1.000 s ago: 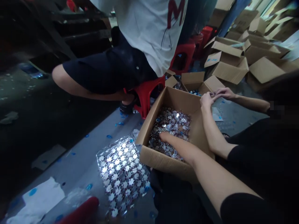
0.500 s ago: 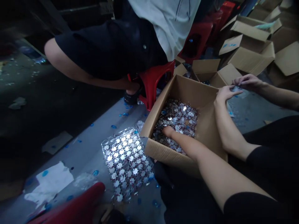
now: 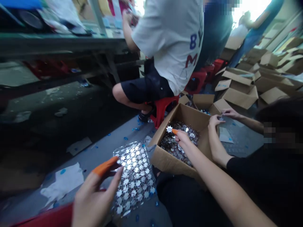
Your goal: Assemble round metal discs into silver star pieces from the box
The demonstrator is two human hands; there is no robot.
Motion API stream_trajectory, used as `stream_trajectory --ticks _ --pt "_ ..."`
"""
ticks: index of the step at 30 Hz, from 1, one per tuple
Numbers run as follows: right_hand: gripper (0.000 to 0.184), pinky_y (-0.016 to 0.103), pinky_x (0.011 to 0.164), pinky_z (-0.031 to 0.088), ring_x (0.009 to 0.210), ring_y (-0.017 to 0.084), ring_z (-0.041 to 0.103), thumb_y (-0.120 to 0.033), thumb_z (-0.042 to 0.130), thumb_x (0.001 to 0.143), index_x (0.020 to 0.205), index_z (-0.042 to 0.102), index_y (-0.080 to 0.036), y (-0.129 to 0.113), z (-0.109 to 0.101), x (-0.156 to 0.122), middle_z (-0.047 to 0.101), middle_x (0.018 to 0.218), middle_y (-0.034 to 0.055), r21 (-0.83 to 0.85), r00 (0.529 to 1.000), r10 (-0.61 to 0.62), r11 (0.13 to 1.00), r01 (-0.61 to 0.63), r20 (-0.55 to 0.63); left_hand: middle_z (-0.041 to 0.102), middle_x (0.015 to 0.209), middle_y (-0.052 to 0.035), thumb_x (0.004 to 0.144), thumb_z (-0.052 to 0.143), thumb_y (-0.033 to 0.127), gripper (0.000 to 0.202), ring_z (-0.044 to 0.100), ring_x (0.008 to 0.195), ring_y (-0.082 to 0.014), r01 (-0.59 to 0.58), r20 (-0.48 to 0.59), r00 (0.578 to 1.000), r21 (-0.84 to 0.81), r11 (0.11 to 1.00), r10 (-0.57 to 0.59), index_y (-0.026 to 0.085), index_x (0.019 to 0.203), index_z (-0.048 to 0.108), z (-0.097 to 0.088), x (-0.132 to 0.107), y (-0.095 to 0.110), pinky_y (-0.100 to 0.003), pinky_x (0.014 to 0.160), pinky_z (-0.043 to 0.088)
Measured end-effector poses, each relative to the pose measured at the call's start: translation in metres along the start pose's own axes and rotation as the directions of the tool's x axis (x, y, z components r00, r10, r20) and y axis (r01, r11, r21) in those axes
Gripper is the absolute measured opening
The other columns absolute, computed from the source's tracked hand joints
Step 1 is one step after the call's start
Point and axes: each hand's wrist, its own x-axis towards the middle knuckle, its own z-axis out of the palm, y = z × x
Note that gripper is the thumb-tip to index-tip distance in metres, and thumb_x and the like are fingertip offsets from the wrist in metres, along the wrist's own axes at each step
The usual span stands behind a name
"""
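Observation:
My right hand, an orange cover on one fingertip, holds a small shiny silver gear-shaped piece at its fingertips. It is above an open cardboard box, in which many similar loose silver pieces lie. My left hand, also with an orange-covered finger, is in front of the left edge of a clear plastic sheet covered with rows of silver gear-shaped pieces. Its thumb and fingers are apart; a small pale spot near the fingertips is too blurred to name.
A co-worker's hands handle something small beyond the box's right side. Another person in a white shirt sits on a red stool at a long table. Open cartons stand behind. Paper and blue bits litter the floor.
My right hand has come up out of the loose pieces, now with one silver piece at its fingertips. My left hand has entered from below. The view has tilted upward.

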Motion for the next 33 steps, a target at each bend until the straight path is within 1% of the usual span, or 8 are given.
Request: stream_trajectory --ticks 2,5,8,11,14,20,27,33 --pt "0.014 0.018 0.036 0.022 0.037 0.004 0.028 -0.021 0.072 0.081 0.089 0.066 -0.011 -0.018 0.021 -0.046 0.039 0.047 -0.0097 0.098 0.993 -0.039 0.995 0.029 0.107 0.072 0.106 -0.0033 0.089 0.069 0.041 0.033 0.069 0.093 -0.0243 -0.081 -0.011 0.997 -0.023 0.996 0.08 0.027 0.119 0.069 0.003 -0.002 0.009 -0.04 0.084 0.059" --pt "0.019 0.019 0.035 0.017 0.036 0.004 0.025 -0.018 0.075 0.07 0.086 0.069 -0.01 -0.035 0.058 -0.117 0.04 0.044 -0.0089 0.18 0.956 -0.083 0.983 0.033 0.282 0.07 0.112 -0.0062 0.091 0.067 0.031 0.032 0.067 0.102 -0.0231 -0.216 -0.078 0.974 -0.066 0.974 0.21 0.023 0.122 0.066 0.007 -0.005 0.013 -0.039 0.091 0.057" --pt "0.026 0.019 0.035 0.015 0.036 0.003 0.025 -0.02 0.077 0.063 0.086 0.07 -0.01 -0.036 0.092 -0.175 0.047 0.046 -0.0061 0.217 0.904 -0.105 0.976 0.013 0.414 0.069 0.113 -0.0085 0.092 0.066 0.024 0.032 0.066 0.104 -0.0224 -0.24 -0.163 0.96 -0.072 0.968 0.226 0.021 0.123 0.065 0.002 -0.005 0.008 -0.037 0.091 0.056" --pt "0.033 0.019 0.036 0.015 0.037 0.003 0.024 -0.025 0.08 0.056 0.085 0.07 -0.011 -0.026 0.117 -0.212 0.045 0.045 -0.0072 0.318 0.877 -0.108 0.947 -0.052 0.468 0.068 0.112 -0.0098 0.092 0.066 0.023 0.032 0.066 0.104 -0.0228 -0.234 -0.241 0.947 -0.064 0.97 0.212 0.02 0.123 0.065 -0.009 -0.003 -0.001 -0.038 0.092 0.056" --pt "0.037 0.02 0.037 0.013 0.037 0.004 0.022 -0.029 0.083 0.052 0.083 0.071 -0.012 -0.011 0.133 -0.227 0.041 0.043 -0.0088 0.393 0.88 -0.11 0.915 -0.092 0.462 0.068 0.112 -0.0102 0.092 0.065 0.023 0.031 0.066 0.104 -0.023 -0.205 -0.27 0.945 -0.048 0.978 0.184 0.02 0.123 0.065 -0.017 -0.002 -0.01 -0.038 0.092 0.057" --pt "0.041 0.021 0.038 0.015 0.038 0.005 0.024 -0.033 0.083 0.053 0.086 0.074 -0.011 0.004 0.143 -0.229 0.043 0.042 -0.0075 0.34 0.893 -0.117 0.939 -0.043 0.435 0.068 0.111 -0.011 0.093 0.064 0.024 0.031 0.066 0.105 -0.0243 -0.203 -0.247 0.946 0.056 0.978 0.21 0.019 0.124 0.065 -0.026 0.0 -0.025 -0.04 0.092 0.056" --pt "0.037 0.024 0.045 0.037 0.054 0.014 0.053 -0.039 0.083 0.059 0.083 0.078 -0.012 0.0 0.152 -0.236 0.066 0.062 0.005 0.26 0.887 -0.25 0.953 0.156 0.387 0.067 0.116 -0.0108 0.093 0.065 0.022 0.034 0.064 0.108 -0.0243 -0.217 -0.21 0.948 0.121 0.969 0.238 0.019 0.127 0.062 -0.027 0.0 -0.036 -0.041 0.095 0.055" --pt "0.035 0.026 0.052 0.042 0.065 0.018 0.059 -0.036 0.081 0.059 0.082 0.078 -0.011 -0.003 0.151 -0.244 0.071 0.072 0.0081 0.249 0.898 -0.218 0.96 0.127 0.383 0.066 0.116 -0.0107 0.093 0.065 0.021 0.035 0.064 0.109 -0.0246 -0.23 -0.188 0.951 0.11 0.967 0.248 0.02 0.127 0.062 -0.025 0.001 -0.038 -0.042 0.096 0.055"
